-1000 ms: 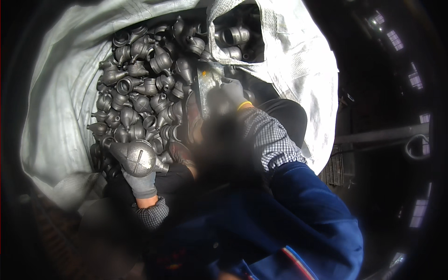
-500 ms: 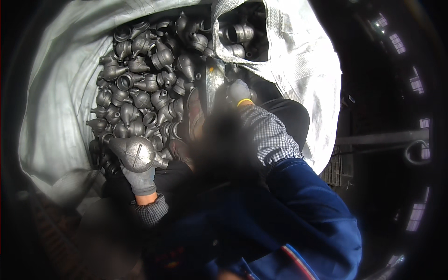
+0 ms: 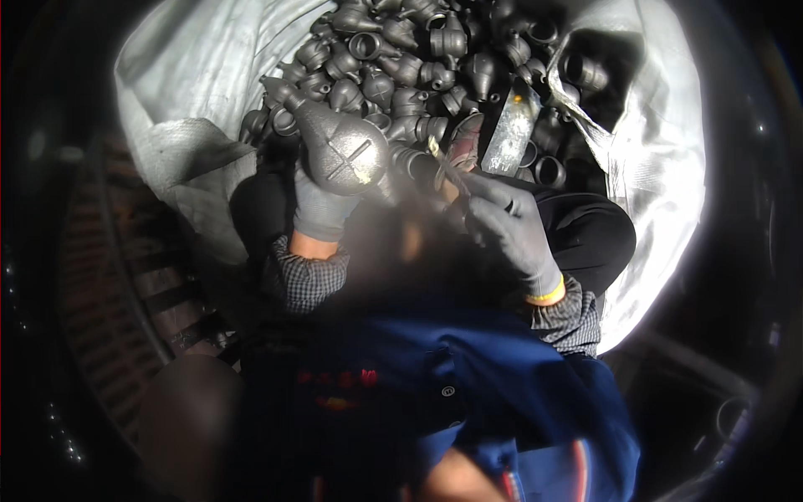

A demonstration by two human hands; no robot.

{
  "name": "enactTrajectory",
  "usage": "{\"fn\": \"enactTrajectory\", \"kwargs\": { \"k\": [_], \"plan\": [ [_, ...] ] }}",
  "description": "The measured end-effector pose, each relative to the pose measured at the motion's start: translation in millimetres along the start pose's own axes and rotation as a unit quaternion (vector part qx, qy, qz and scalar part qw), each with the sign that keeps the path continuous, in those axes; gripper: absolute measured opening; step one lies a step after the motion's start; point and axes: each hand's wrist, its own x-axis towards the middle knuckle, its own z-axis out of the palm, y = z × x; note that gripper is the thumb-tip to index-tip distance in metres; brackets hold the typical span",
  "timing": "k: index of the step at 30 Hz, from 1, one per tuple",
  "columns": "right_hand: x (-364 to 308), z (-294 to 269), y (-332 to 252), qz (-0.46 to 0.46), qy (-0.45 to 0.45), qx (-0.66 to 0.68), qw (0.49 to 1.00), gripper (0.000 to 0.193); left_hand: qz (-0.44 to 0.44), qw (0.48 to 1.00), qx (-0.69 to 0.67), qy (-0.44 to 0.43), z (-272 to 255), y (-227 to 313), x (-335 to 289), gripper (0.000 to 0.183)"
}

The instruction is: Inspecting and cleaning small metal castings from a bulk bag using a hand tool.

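A bulb-shaped grey metal casting (image 3: 339, 155) with a narrow neck and a raised cross on its round end rests in my left hand (image 3: 322, 207). That hand wears a grey glove and is closed around the casting's underside. My right hand (image 3: 514, 222), also gloved in grey, with a yellow cuff edge, pinches a thin tool with a pale tip (image 3: 445, 167); its exact kind is unclear. The tool lies to the right of the casting, apart from its round body. A dark blur below the casting hides part of the space between my hands.
A large white woven sack (image 3: 661, 167) surrounds a heap of similar castings (image 3: 410, 71). A flat metal bar (image 3: 512, 134) leans among them beside a reddish shoe (image 3: 464, 144). My dark-trousered knees flank the work. Slatted brown racking (image 3: 117, 276) stands at left.
My right hand has come back from beside the metal bar toward the casting, now with the thin tool showing. The casting has shifted right and up in view, as the view itself swung.
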Motion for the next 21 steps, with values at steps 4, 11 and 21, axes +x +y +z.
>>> {"fn": "enactTrajectory", "kwargs": {
  "k": [4,11,21],
  "plan": [
    [-11.8,24.9,-1.1,-0.071,-0.033,-0.137,0.988,0.038,-0.134,0.85,-0.508,0.035,-9.4,10.3,-1.5,0.05],
    [-15.3,29.6,-10.1,-0.05,-0.072,-0.176,0.98,0.039,-0.191,0.666,-0.721,-0.007,-8.7,28.2,-3.6,0.052],
    [-15.6,29.0,-2.0,-0.107,-0.061,-0.136,0.983,0.036,-0.107,0.844,-0.525,-0.044,-3.1,35.4,-1.3,0.051]
  ]
}}
